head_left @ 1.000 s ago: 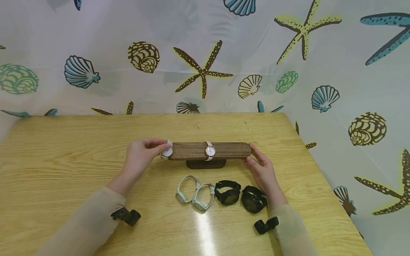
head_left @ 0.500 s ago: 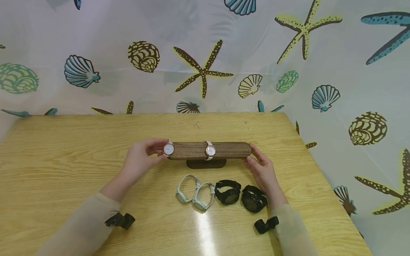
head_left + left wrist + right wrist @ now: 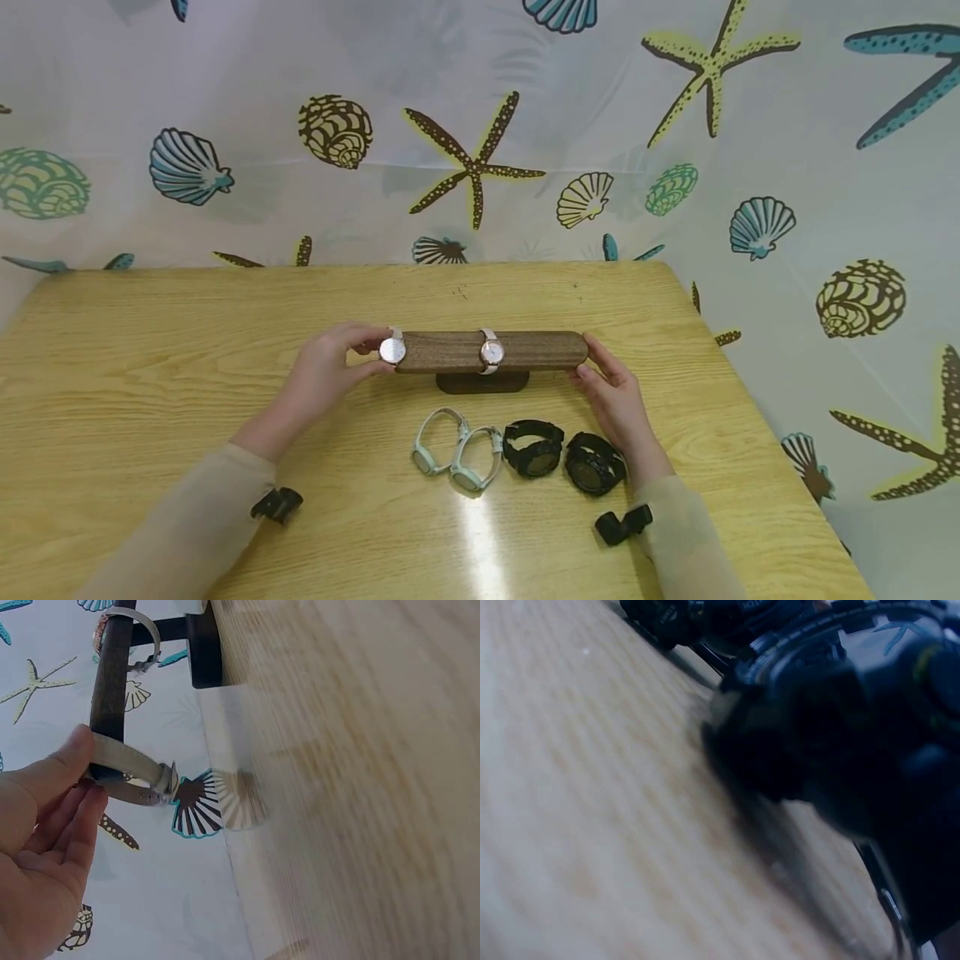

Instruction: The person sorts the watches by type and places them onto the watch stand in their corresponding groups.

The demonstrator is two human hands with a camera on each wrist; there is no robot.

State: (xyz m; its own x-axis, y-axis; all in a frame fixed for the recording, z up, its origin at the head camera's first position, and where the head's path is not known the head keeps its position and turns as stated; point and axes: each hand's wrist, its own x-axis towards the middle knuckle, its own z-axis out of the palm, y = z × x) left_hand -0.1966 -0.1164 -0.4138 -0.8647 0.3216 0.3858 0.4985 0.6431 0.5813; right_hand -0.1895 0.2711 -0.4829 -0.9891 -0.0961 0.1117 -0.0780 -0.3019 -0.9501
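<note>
A dark wooden watch stand [image 3: 442, 352] stands on the table, its padded-looking bar lying crosswise. Around the bar's left end sits a wristwatch [image 3: 392, 350] with a pale strap, and my left hand [image 3: 318, 367] pinches it between thumb and fingers. The left wrist view shows that strap [image 3: 127, 757] looped round the bar's tip, its buckle hanging below. My right hand [image 3: 618, 400] grips the bar's right end with thumb and fingers. Midway along the bar is a second pale-strapped wristwatch [image 3: 492, 352]. The right hand is not visible in its own wrist view.
In front of the stand lie two pale green watches [image 3: 467, 478] and two black watches [image 3: 540, 458]. One black watch [image 3: 832, 712] fills much of the right wrist view, close to the right forearm. A patterned cloth [image 3: 480, 108] hangs behind the wooden table [image 3: 187, 350].
My left fingers and thumb have shifted off the watch's face to its outer side, and the left forearm has moved slightly left. The dial now shows. My right hand stays on the stand.
</note>
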